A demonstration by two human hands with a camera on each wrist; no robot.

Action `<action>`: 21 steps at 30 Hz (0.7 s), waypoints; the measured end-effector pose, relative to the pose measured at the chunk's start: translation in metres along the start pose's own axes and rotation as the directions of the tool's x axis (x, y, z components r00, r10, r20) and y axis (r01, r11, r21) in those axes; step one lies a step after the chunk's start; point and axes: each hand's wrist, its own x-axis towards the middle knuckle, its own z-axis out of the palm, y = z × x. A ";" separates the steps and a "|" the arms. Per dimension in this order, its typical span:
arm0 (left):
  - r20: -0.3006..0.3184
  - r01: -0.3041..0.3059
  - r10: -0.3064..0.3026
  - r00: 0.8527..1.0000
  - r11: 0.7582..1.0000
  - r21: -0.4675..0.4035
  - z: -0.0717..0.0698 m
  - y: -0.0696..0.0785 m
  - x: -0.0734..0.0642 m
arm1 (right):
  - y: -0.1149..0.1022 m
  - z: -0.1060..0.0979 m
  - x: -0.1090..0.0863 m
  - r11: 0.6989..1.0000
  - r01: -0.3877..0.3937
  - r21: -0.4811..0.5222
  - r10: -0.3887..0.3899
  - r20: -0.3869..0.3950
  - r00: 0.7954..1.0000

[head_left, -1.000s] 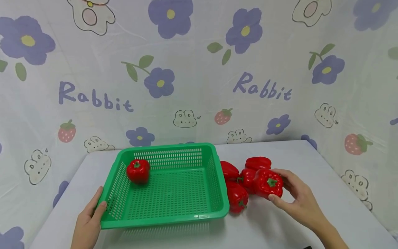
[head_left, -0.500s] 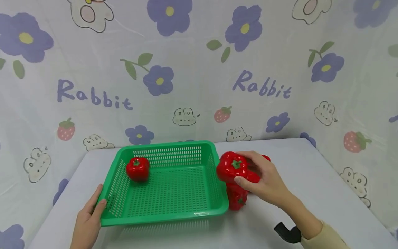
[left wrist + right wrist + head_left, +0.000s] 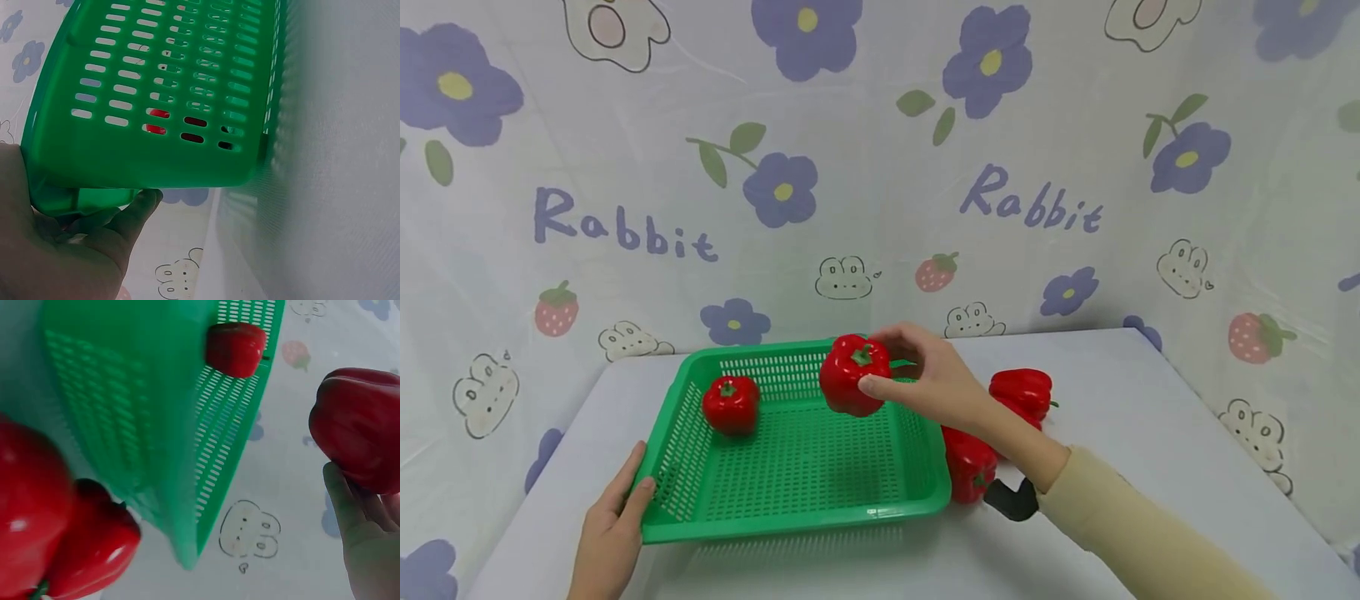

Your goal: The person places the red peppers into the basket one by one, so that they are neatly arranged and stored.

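A red bell pepper [image 3: 852, 385] with a green stem is pinched between the thumb and fingers of my right hand [image 3: 928, 379], over the right part of a green plastic basket [image 3: 797, 527]. My left hand [image 3: 612, 521] grips the basket's left rim, and the left wrist view shows the fingers [image 3: 134, 215] hooked at that rim beside the slotted wall. Inside the basket, near its left wall, sits another bell pepper [image 3: 731, 407]. The right wrist view has the held pepper [image 3: 362, 428] at its right edge, in my fingertips.
Several more red bell peppers lie to the right of the basket, one at the back [image 3: 1022, 390] and one near its front corner [image 3: 970, 471], partly behind my right forearm. A patterned cloth [image 3: 880, 167] hangs behind the white table [image 3: 1150, 433].
My right hand has lifted a bell pepper from the group on the right and carried it left over the basket. My left hand stays on the rim.
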 end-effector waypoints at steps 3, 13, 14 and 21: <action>-0.003 -0.002 0.002 1.000 1.000 0.005 0.000 0.001 0.000 | -0.003 0.010 0.020 1.000 -0.004 -0.006 0.004 0.016 1.000; -0.011 -0.043 0.043 0.999 0.999 0.000 0.003 -0.002 0.000 | 0.005 0.040 0.066 0.993 -0.111 -0.034 0.114 0.122 0.986; -0.012 -0.041 0.041 0.999 0.999 0.003 0.003 -0.002 0.000 | 0.008 0.043 0.068 0.992 -0.121 -0.043 0.125 0.133 0.983; -0.021 -0.039 0.039 0.999 0.999 0.011 -0.001 -0.002 0.001 | 0.031 0.062 0.081 0.986 -0.158 -0.045 0.164 0.171 0.971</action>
